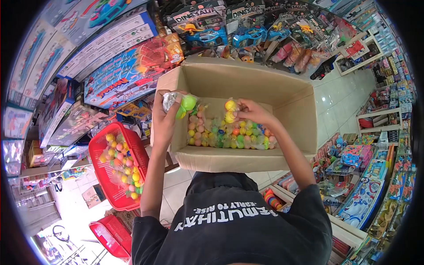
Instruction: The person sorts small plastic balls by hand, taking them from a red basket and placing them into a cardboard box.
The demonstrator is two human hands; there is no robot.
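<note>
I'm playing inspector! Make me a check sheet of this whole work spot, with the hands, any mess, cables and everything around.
Surface: open cardboard box, with room around its contents.
Job's things: bagged balls in many colours, lying along the box's near side.
Clutter: a red basket with more bagged balls at the left; a second red basket nearer the person.
Grippers: left hand holds bagged green balls; right hand holds bagged yellow balls.
Cables: nothing clearly seen.
Surroundings: boxed toys at the left, toy packs beyond the box, tiled floor.
</note>
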